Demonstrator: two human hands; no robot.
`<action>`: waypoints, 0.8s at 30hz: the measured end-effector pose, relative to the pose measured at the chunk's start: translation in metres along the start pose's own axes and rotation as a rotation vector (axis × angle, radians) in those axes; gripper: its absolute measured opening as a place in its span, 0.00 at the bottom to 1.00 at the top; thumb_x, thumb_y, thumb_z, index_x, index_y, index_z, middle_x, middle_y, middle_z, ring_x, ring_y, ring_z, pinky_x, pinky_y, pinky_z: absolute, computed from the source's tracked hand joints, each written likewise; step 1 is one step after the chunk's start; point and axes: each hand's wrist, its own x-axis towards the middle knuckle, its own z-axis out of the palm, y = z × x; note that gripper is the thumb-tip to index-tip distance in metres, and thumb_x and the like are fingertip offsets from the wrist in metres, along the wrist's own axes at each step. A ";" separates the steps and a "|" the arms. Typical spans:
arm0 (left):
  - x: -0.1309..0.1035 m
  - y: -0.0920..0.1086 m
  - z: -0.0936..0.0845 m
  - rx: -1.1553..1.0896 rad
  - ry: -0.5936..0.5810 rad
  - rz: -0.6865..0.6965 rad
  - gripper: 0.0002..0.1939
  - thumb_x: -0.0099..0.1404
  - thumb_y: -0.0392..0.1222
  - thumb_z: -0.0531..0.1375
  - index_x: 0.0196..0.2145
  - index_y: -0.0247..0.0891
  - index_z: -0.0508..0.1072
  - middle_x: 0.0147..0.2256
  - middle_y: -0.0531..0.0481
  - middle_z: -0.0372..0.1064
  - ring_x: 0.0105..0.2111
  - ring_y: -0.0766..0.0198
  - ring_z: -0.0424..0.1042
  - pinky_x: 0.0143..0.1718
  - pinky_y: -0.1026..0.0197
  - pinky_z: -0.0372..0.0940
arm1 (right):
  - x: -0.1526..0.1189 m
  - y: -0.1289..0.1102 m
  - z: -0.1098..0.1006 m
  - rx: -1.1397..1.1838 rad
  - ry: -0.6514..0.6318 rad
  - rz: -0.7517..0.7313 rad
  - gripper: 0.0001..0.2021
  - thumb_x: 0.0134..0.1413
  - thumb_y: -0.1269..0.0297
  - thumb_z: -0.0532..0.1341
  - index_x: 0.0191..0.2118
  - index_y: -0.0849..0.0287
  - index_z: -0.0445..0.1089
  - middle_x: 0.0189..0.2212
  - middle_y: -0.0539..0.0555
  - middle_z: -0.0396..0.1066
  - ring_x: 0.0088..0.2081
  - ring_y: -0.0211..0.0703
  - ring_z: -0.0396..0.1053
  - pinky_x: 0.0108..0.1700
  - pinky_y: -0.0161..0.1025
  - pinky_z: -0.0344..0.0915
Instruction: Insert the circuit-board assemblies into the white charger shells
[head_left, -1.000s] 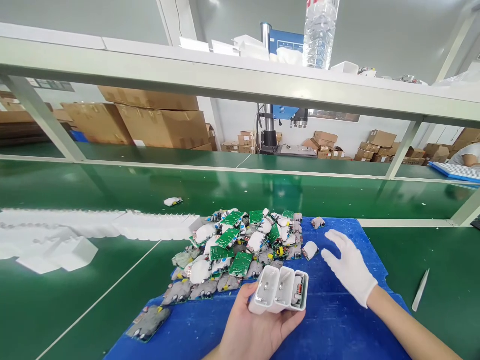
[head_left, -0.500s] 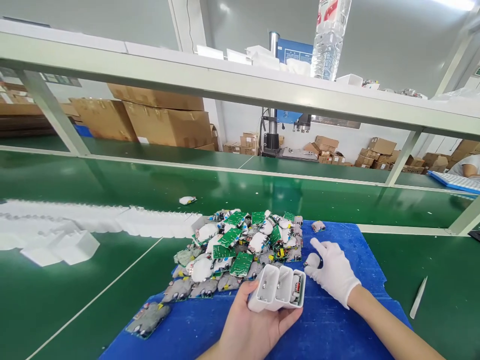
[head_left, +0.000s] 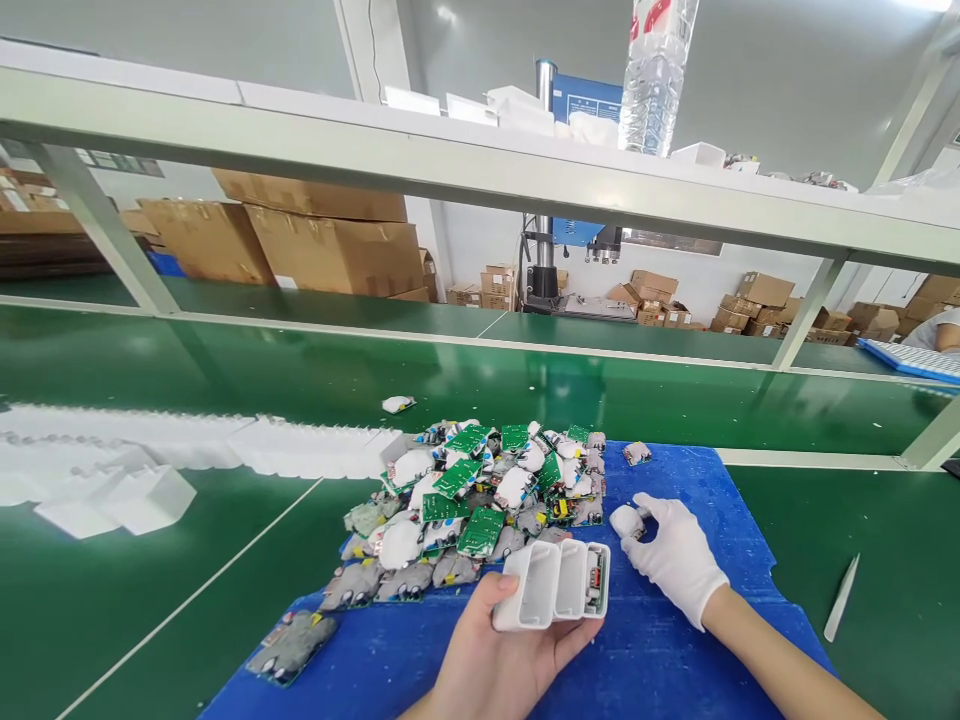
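Observation:
My bare left hand [head_left: 504, 650] is closed around three white plastic housings [head_left: 534, 590] held side by side, their open ends facing me. Inside the rightmost housing a circuit board [head_left: 598, 580] with a red part shows; the other two look hollow. My right hand [head_left: 675, 560], in a white glove, has its thumb and forefinger pinched about a small circuit board [head_left: 625, 521] covered in whitish filler, low over the blue mat [head_left: 720, 520]. Left of it lies a heap of circuit boards [head_left: 480, 530], some green side up, others with grey or white filler.
Rows of white housings [head_left: 300, 445] stand on the green table [head_left: 187, 580] at the left. Tweezers [head_left: 841, 598] lie on the right. A shelf beam [head_left: 450, 160] crosses above, bearing a plastic bottle [head_left: 656, 90]. Single boards lie at the mat's far edge [head_left: 637, 454] and front left [head_left: 291, 645].
My right thumb and forefinger have closed in on the small circuit board, which has turned slightly. The housings in my left hand have tilted a little.

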 end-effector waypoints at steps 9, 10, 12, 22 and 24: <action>-0.002 0.000 0.000 0.014 -0.038 0.017 0.39 0.51 0.39 0.55 0.60 0.38 0.49 0.41 0.40 0.73 0.39 0.53 0.72 0.48 0.48 0.61 | 0.006 0.009 -0.013 0.225 -0.029 -0.035 0.07 0.40 0.66 0.62 0.29 0.59 0.74 0.30 0.55 0.73 0.35 0.49 0.70 0.42 0.45 0.66; -0.002 0.000 -0.001 0.013 -0.037 0.017 0.39 0.51 0.39 0.55 0.60 0.38 0.49 0.41 0.40 0.72 0.39 0.53 0.72 0.48 0.48 0.60 | 0.006 0.008 -0.014 0.256 -0.010 -0.020 0.09 0.41 0.66 0.61 0.31 0.61 0.74 0.30 0.55 0.73 0.33 0.48 0.70 0.40 0.44 0.67; -0.002 -0.001 -0.003 0.017 -0.024 0.014 0.41 0.49 0.39 0.56 0.61 0.38 0.48 0.43 0.38 0.72 0.39 0.52 0.72 0.49 0.47 0.60 | 0.002 0.002 -0.017 0.325 0.029 0.006 0.16 0.43 0.65 0.61 0.40 0.64 0.71 0.33 0.58 0.74 0.33 0.46 0.72 0.39 0.42 0.69; 0.000 -0.006 -0.009 0.081 -0.184 0.028 0.44 0.45 0.39 0.58 0.60 0.41 0.51 0.44 0.44 0.72 0.45 0.52 0.69 0.51 0.50 0.56 | -0.063 -0.034 -0.035 0.649 -0.038 -0.417 0.13 0.44 0.70 0.63 0.39 0.53 0.73 0.41 0.54 0.69 0.38 0.41 0.72 0.35 0.30 0.72; 0.001 -0.007 -0.012 0.117 -0.236 0.043 0.42 0.44 0.39 0.59 0.59 0.43 0.55 0.43 0.46 0.73 0.45 0.53 0.68 0.50 0.52 0.56 | -0.066 -0.033 -0.033 0.611 -0.066 -0.447 0.14 0.44 0.70 0.63 0.40 0.51 0.73 0.41 0.53 0.69 0.36 0.40 0.72 0.34 0.29 0.72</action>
